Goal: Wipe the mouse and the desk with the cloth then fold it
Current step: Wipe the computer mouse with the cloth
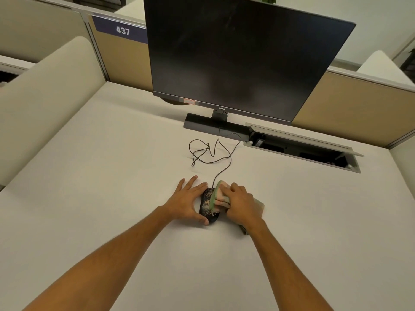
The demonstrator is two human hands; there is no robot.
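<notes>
Pale office desk (89, 198) between low cubicle partitions, seen from above. Far left, a rounded beige partition (45, 97); behind it a panel with a label reading 437 (122, 30). Left of centre, left hand (187, 200) flat on the desk, fingers spread wide, thumb and index finger cupping the near-left side of the mouse (207, 205) and steadying it. Black mouse speckled with pale crumbs or dust, lying near the middle of the desk, its thin cable (211, 153) looping back toward the monitor base (213, 125). Above, a dark, switched-off monitor (235, 52) tilted over the desk. Immediately right of the mouse, right hand (243, 204) curled closed around a bunched green and pink cloth (219, 195), pressing it on the mouse's right half. Farther right, at the back of the desk, an open cable tray (303, 147) with its lid raised. Tan partition panel (348, 104) behind that.
</notes>
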